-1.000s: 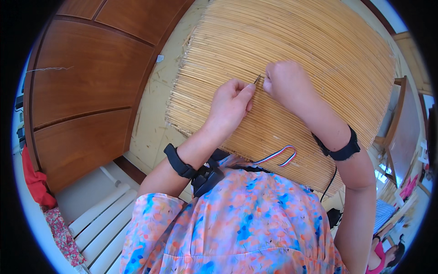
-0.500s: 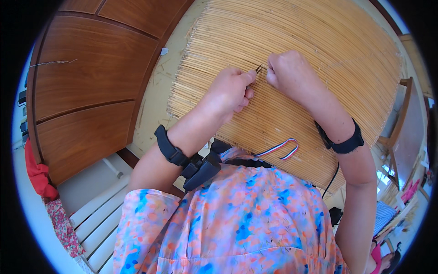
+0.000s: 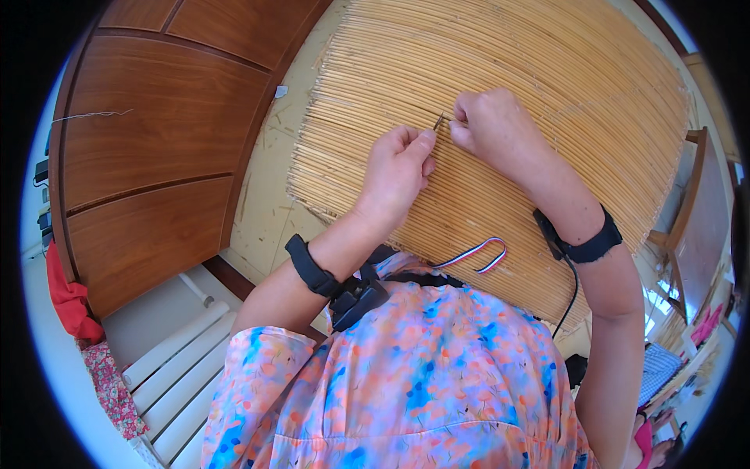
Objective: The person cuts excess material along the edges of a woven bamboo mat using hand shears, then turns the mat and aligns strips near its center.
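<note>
Narrowing, that pointed tool (image 3: pixel 439 122), spread moments ago, perhaps mid-snip! Left hand (image 3: pixel 399 166) clamps it; right hand (image 3: pixel 495 125) curls tight at two o'clock, contents hidden.

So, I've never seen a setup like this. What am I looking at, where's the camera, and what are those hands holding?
There's no robot here, just a person's two bare hands. The camera sits on the person's head and looks down, and its wide lens makes straight edges look bent.

Below the hands is a large mat of thin, straw-coloured sticks laid side by side. The left hand grips a small, pointed tool; its exact kind is hard to tell. The right hand is close by with its fingers curled, hiding whatever may be inside. A striped ribbon loops over the mat's near edge, and each arm wears a black strap.
</note>
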Demonstrator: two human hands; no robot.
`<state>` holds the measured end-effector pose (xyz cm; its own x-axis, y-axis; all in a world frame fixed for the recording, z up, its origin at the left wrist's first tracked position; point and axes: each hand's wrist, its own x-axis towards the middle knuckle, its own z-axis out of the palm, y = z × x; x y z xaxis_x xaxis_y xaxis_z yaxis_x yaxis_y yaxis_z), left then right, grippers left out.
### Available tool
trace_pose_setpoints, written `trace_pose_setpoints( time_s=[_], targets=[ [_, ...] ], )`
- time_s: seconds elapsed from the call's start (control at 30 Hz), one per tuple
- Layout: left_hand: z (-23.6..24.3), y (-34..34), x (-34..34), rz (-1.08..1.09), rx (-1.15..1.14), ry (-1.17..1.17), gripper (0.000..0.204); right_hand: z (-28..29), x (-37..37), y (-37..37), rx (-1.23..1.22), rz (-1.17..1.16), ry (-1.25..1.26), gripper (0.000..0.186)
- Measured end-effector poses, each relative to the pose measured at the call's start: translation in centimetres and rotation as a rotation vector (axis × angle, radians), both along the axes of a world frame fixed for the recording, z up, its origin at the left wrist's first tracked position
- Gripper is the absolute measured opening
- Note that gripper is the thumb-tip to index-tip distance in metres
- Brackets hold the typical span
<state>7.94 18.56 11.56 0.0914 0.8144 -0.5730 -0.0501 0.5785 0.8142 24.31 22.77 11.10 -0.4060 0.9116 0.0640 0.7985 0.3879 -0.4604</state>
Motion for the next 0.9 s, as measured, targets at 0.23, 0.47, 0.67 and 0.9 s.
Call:
trace_pose_setpoints(
  time_s=[0.23, 0.47, 0.67, 0.9],
  targets=[
    [1.5, 1.1, -0.1, -0.058, -0.119, 0.041, 0.019, -0.2, 0.0, 0.1, -0.008, -0.008, -0.015, 0.021],
    [1.5, 1.1, 0.0, -0.052, -0.129, 0.076, 0.020, -0.1, -0.1, -0.1, -0.013, 0.007, -0.024, 0.019],
    [0.9, 0.7, 0.0, -0.042, -0.087, 0.055, 0.019, 0.0, -0.1, -0.3, -0.020, 0.011, -0.044, 0.018],
    [0.7, 0.6, 0.0, -0.015, -0.057, 0.045, 0.016, -0.3, -0.2, -0.4, 0.005, -0.041, -0.060, 0.015]
  ],
)
